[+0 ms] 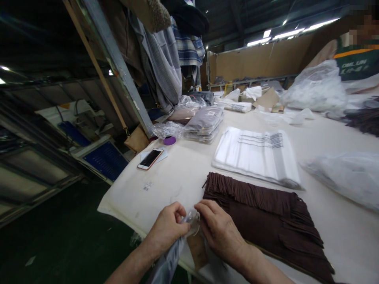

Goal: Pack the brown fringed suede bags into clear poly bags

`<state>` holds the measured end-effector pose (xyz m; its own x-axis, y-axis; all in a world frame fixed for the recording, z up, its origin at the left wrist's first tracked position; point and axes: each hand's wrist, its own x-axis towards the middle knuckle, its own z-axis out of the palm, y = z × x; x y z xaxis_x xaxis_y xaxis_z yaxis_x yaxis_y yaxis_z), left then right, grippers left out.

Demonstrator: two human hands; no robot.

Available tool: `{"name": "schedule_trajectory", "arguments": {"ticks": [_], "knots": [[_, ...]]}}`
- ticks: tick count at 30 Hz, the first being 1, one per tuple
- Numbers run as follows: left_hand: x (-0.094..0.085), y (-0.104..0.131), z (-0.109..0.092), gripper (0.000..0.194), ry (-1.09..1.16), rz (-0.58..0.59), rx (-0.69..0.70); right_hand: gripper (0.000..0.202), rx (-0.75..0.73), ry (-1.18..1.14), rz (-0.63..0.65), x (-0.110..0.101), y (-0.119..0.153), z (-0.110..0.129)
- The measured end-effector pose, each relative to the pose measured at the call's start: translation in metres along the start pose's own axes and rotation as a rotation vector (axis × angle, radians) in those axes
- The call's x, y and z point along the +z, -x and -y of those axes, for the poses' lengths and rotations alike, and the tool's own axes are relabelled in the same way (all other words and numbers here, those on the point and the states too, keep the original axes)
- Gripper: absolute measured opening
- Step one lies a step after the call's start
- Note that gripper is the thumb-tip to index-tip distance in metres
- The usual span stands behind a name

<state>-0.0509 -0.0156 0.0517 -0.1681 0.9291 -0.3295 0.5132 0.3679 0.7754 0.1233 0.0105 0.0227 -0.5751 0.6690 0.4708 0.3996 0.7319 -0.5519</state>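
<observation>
At the table's near edge, my left hand (169,227) pinches the edge of a clear plastic bag (194,223). Opposite it, my right hand (220,227) has its fingers closed on the same crumpled plastic. Something greyish (167,262) hangs below the left hand, apparently inside the bag; its kind is unclear. A brown paper or card piece (197,250) shows between the hands, under the plastic. Right beside my right hand lies a dark brown fringed textile (263,221), folded flat. Beyond that is a folded white cloth (256,154) with grey stripes.
A phone (150,159), a purple roll (169,140) and stacked bagged grey goods (205,122) lie on the white-covered table (130,193). Plastic bags (316,88) sit at the right, near another person (359,59). A metal post (118,67) rises at the left.
</observation>
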Motion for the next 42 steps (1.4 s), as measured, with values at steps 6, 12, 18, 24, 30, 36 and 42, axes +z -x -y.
{"name": "schedule_trajectory", "arguments": {"ticks": [6, 12, 18, 24, 30, 36, 42], "knots": [[-0.006, -0.007, 0.001, 0.020, 0.060, 0.046, -0.079, 0.011, -0.123, 0.227, 0.289, 0.019, 0.013, 0.006], [-0.004, -0.014, 0.027, 0.015, -0.067, 0.008, -0.015, 0.037, -0.165, 0.311, 0.297, 0.043, 0.021, 0.012], [-0.001, -0.007, 0.040, 0.011, -0.212, -0.021, 0.065, 0.014, 0.185, -0.240, 0.742, 0.006, -0.027, 0.001], [0.006, 0.016, 0.031, 0.011, -0.235, 0.150, 0.052, 0.005, 0.509, -0.662, 0.458, -0.001, -0.052, -0.029], [0.007, -0.009, 0.011, 0.036, 0.255, -0.127, 0.014, 0.016, 0.703, -0.765, 0.133, 0.019, -0.057, -0.034], [0.024, -0.043, 0.000, 0.037, 0.510, -0.181, -0.023, 0.020, 0.662, -0.676, 0.078, 0.016, -0.055, -0.027], [0.019, -0.065, 0.025, 0.010, 0.349, -0.284, -0.069, 0.033, 0.165, 0.059, 0.026, -0.008, 0.017, -0.023]]}}
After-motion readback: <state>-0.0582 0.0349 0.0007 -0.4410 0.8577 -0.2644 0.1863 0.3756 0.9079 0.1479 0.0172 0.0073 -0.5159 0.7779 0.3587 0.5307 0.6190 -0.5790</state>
